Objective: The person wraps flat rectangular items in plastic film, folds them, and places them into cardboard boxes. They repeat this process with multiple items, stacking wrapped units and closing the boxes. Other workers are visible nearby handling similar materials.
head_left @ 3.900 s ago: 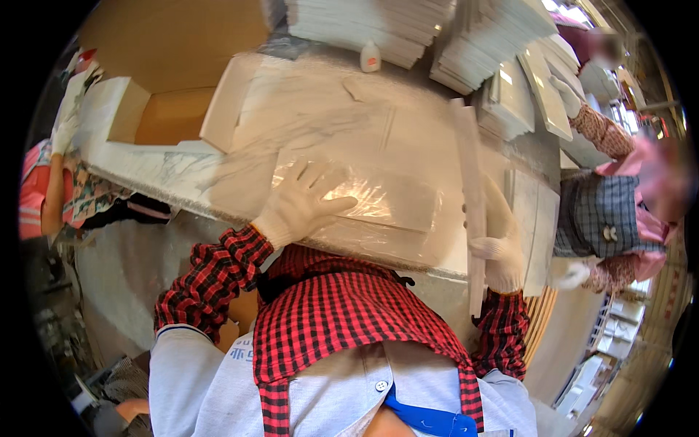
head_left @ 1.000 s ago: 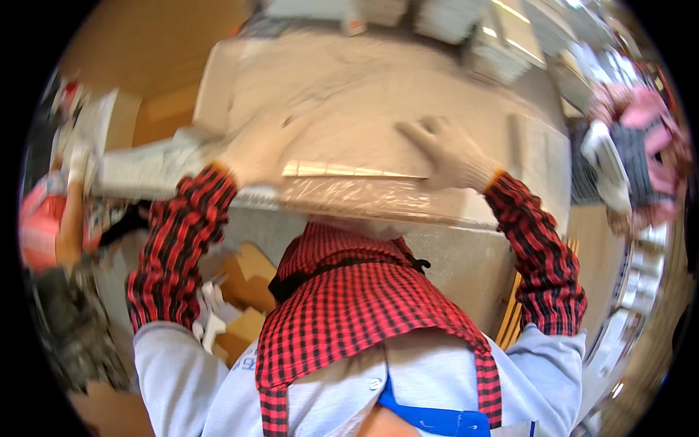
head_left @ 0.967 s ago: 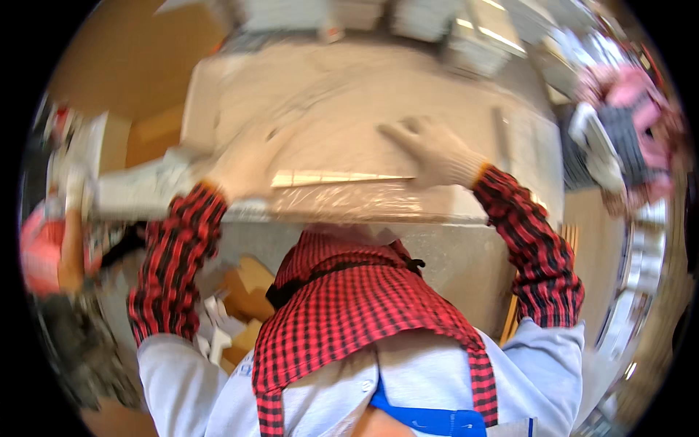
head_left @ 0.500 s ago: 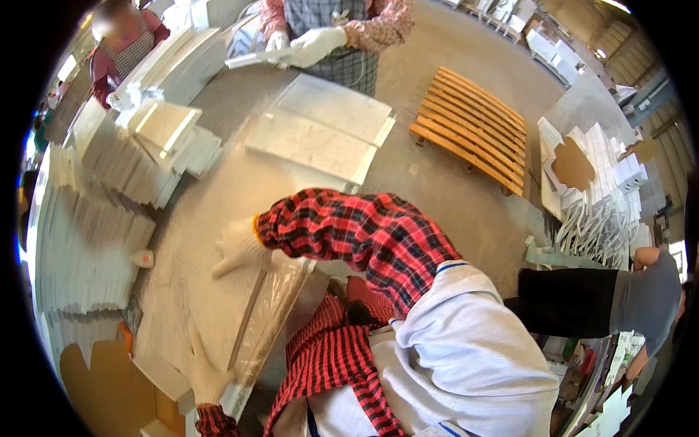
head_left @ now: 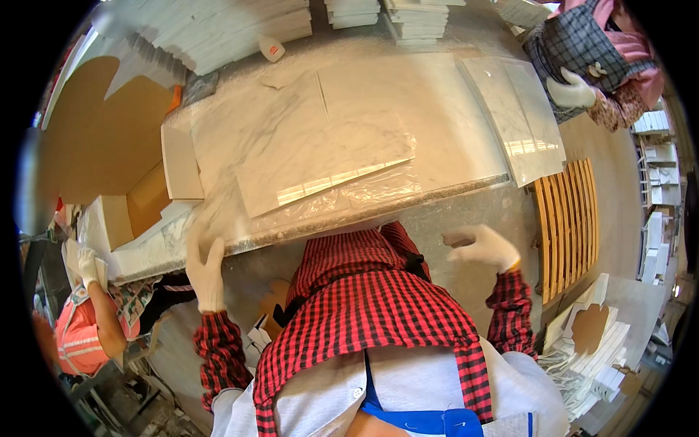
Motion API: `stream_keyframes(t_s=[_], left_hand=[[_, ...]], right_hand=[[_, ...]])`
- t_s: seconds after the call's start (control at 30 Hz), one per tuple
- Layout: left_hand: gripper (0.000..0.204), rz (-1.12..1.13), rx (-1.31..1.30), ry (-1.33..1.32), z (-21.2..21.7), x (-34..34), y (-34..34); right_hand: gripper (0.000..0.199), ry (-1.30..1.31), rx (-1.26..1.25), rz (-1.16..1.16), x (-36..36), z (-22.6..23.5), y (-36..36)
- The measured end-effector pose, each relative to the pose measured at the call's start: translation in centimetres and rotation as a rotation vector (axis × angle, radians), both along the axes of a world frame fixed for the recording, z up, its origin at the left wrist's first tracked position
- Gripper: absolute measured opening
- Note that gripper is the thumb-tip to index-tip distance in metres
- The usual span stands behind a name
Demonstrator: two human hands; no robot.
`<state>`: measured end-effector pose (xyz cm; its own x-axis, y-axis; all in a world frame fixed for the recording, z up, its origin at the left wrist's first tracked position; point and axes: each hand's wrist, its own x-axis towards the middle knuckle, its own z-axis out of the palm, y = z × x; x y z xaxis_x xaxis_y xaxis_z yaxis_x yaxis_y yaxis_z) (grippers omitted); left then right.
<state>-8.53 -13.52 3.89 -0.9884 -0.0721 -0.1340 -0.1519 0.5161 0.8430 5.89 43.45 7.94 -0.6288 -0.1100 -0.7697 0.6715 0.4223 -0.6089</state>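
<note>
My left hand (head_left: pixel 206 273), in a pale knit glove, is at the table's front edge beside the open cardboard box (head_left: pixel 182 164). Its thumb and fingers stand apart and it holds nothing; whether it touches the edge I cannot tell. My right hand (head_left: pixel 486 249), gloved alike, hovers off the table to the right of my checked apron, fingers loosely apart and nothing in them. Before me a glossy marble-patterned tile (head_left: pixel 328 164) lies askew on the pale marble-patterned surface (head_left: pixel 247 95). Clear plastic film (head_left: pixel 371 191) shows along its near side.
More glossy tiles (head_left: pixel 513 120) lie at the table's right end. Tile stacks (head_left: pixel 226 29) and a white bottle (head_left: pixel 271 49) stand behind. A wooden pallet (head_left: pixel 570 229) is on the floor at right. Co-workers stand at far right (head_left: pixel 582 65) and left (head_left: pixel 87 320).
My view has swung round to face the table squarely. My right hand has left the tile surface and now hangs in the air; my left has drawn back to the front edge.
</note>
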Motion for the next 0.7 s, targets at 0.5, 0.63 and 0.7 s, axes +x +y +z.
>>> stream_keyframes(t_s=[0.5,0.63,0.7], left_hand=[[0.035,-0.450,0.497,-0.760,-2.1,3.6,10.1],[0.033,-0.345,0.959,-0.514,3.1,4.6,9.3],[0.033,-0.333,1.142,-0.438,3.8,3.6,8.7]], right_hand=[[0.028,0.128,-0.522,0.028,-4.6,-2.3,-8.7],[0.028,0.552,-1.175,0.176,-7.2,1.8,-9.3],[0.034,0.552,-1.557,0.374,-11.9,2.8,-9.9]])
